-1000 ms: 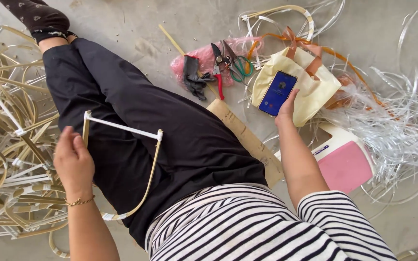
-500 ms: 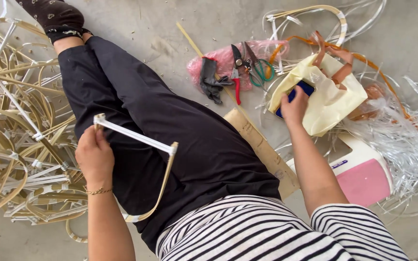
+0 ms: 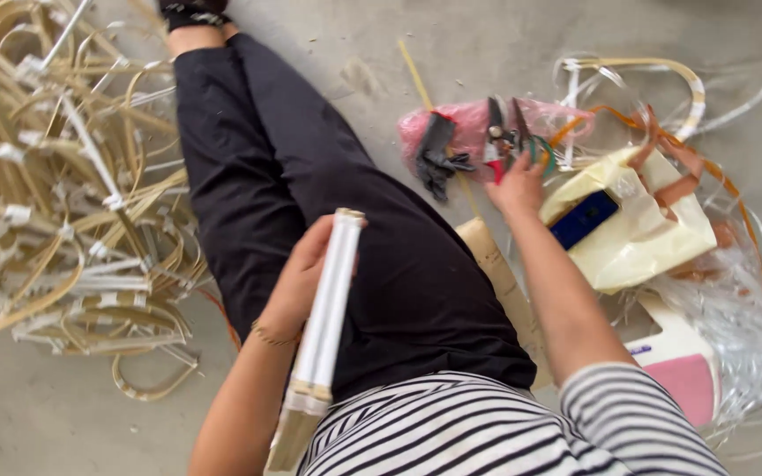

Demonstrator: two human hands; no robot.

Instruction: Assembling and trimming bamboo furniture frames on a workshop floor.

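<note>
I sit on the floor with my legs in black trousers stretched out. My left hand [image 3: 303, 275] grips a bent cane frame wrapped in white strip [image 3: 328, 308], held edge-on over my lap. My right hand [image 3: 515, 187] reaches out to the right, its fingertips at a pair of red-handled cutters [image 3: 497, 141] lying on a pink plastic bag [image 3: 460, 123]. A blue phone [image 3: 584, 219] lies just beside that hand on a cream bag [image 3: 654, 242]. Black gloves [image 3: 438, 159] rest on the pink bag.
A big pile of bent cane frames [image 3: 55, 203] fills the floor on the left. A flat wooden strip [image 3: 500, 273] lies by my right thigh. A pink and white box [image 3: 685, 375] and tangled clear strips [image 3: 751, 326] sit at right.
My right hand has put the phone down on the cream bag and moved left to the cutters. My left hand has turned the frame edge-on and brought it over my lap.
</note>
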